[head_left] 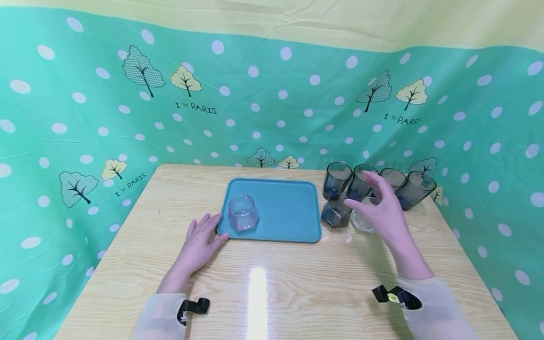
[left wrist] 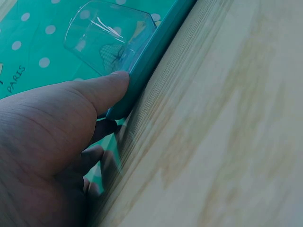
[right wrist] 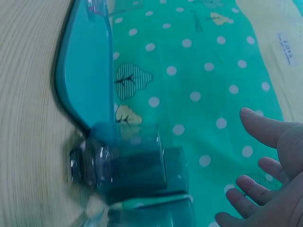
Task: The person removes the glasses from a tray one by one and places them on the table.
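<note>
My left hand [head_left: 199, 248] holds the left front corner of a blue tray [head_left: 286, 212], its thumb along the front rim and other fingers at the left side. The thumb [left wrist: 106, 90] overlaps the rim in the left wrist view. A short clear glass [head_left: 243, 213] with a faceted, pinkish-looking base stands at the tray's left end. Over the glasses on the right, my right hand [head_left: 384, 215] is raised, thumb and fingers spread with nothing between them. Beneath it are a short smoky glass [head_left: 336, 213] and a clear glass [head_left: 361, 223], partly hidden by the hand.
Several tall smoky glasses [head_left: 337, 178] stand in a row at the back right, close together. The short smoky glass sits right by the tray's right edge. A polka-dot cloth [head_left: 272, 94] hangs behind and beside the wooden table [head_left: 314, 288].
</note>
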The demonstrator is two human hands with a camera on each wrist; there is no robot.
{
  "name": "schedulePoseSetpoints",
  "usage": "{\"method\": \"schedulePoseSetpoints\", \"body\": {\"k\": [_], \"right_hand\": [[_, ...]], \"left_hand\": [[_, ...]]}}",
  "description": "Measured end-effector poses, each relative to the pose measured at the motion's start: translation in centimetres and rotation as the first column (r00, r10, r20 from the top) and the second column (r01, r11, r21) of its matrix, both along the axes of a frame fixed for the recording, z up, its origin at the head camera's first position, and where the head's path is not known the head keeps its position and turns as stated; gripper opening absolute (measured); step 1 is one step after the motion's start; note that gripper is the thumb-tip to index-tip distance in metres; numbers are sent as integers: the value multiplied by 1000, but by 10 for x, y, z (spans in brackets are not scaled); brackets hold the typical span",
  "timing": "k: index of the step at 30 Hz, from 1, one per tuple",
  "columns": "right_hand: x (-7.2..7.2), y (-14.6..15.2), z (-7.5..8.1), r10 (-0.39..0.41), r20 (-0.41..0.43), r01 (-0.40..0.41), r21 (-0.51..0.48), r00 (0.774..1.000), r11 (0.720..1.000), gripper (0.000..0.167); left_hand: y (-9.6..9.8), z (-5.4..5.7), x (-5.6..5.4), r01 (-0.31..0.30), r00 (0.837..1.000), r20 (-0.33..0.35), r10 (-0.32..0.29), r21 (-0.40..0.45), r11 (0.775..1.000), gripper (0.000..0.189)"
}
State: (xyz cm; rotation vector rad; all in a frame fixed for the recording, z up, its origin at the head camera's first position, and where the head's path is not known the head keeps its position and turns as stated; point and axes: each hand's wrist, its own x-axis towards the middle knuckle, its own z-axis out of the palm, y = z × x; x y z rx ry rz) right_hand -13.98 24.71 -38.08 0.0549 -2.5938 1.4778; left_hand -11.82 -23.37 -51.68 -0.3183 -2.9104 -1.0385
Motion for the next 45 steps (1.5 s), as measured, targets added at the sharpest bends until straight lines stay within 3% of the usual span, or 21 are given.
{"method": "schedulePoseSetpoints", "body": {"k": [12, 26, 45], "right_hand": [[-6, -39, 1, 106, -55, -108, -28, 993, 994, 90], [-12, -86, -3, 214, -59, -219, -111, 975, 969, 87], [-15, -140, -15, 286, -81, -298, -226, 955, 928, 85]], "left_hand": [[-1, -2, 0, -2, 1000, -1, 2, -2, 1000, 74], [0, -2, 0, -6, 1000, 1, 6, -4, 1000, 73], [2, -2, 1, -8, 1000, -5, 8, 0, 1000, 72]]}}
